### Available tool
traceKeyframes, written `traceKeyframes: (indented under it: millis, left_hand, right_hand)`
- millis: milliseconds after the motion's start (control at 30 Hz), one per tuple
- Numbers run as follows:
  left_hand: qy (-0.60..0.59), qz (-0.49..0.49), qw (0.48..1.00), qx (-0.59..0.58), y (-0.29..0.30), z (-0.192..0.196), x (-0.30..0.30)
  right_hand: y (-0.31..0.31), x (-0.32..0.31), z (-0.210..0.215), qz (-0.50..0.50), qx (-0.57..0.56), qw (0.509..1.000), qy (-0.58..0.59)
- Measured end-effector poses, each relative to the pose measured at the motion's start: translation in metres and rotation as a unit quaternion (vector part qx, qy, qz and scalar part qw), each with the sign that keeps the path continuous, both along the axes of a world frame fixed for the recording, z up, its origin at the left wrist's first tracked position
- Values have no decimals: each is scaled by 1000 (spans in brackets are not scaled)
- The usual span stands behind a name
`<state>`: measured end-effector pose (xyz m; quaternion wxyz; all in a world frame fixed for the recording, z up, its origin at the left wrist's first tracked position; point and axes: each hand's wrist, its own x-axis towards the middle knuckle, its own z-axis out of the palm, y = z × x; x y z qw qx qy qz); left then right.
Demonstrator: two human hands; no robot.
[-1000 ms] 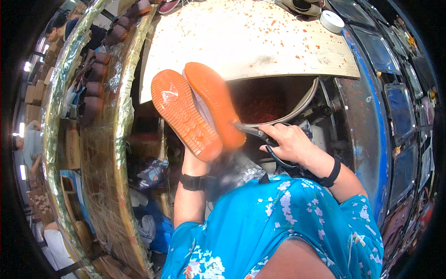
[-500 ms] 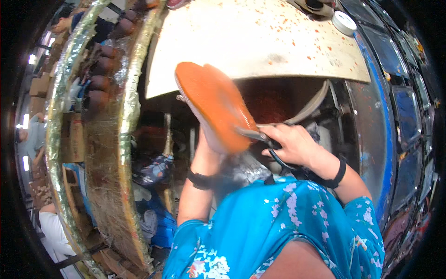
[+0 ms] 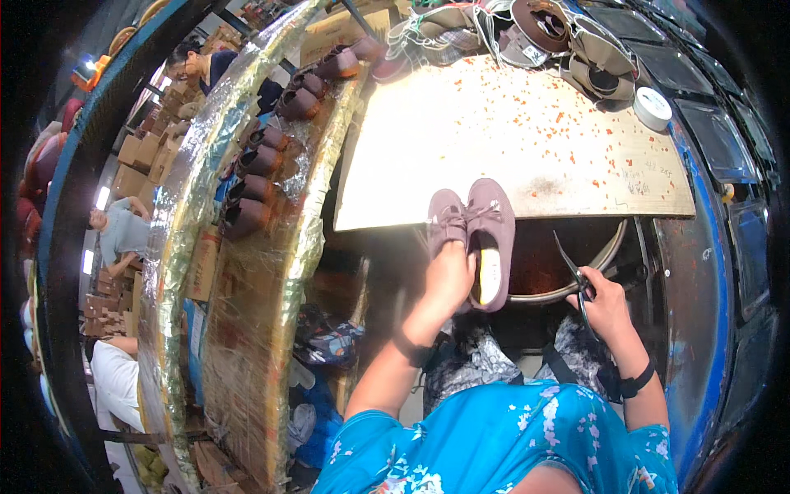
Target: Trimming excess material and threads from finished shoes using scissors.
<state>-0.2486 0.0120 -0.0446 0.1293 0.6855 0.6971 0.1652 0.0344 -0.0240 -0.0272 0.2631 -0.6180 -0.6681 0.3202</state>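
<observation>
A pair of mauve shoes [image 3: 496, 216] with small bows is held side by side at the table's near edge, uppers facing up and toes pointing away. My left hand [image 3: 448, 284] is closed on them, its fingers partly hidden in the left shoe. A pale insole shows inside the right shoe. To the right, apart from the shoes, my right hand [image 3: 609, 306] grips dark-handled scissors [image 3: 568, 257], their blades pointing up and left. Beneath them lies the rim of a round basin [image 3: 605, 262], with reddish bits inside.
Orange scraps dot the pale tabletop [image 3: 395, 156]. Several brown and grey shoes [image 3: 597, 62] crowd its far edge, near a round white tin [image 3: 652, 109]. At left, a foil-edged rack [image 3: 247, 329] bears mauve shoes [image 3: 257, 156]. Beyond it are people [image 3: 127, 230]; dark panels [image 3: 695, 123] line the right.
The shoes have turned over, from orange soles showing to uppers showing, and moved right. The scissors have left the sole's edge and shifted right with my right hand. The view has swung left.
</observation>
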Motion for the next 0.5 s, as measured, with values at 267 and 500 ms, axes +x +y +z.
traceKeyframes:
  millis: [267,500]
  left_hand:
    - [-18,-220,973,-62,-39,44,-3]
    - [75,-232,968,-66,-32,13,-20]
  right_hand:
    - [42,15,-28,-3,80,988,-135]
    - [70,9,-81,22,186,973,-139]
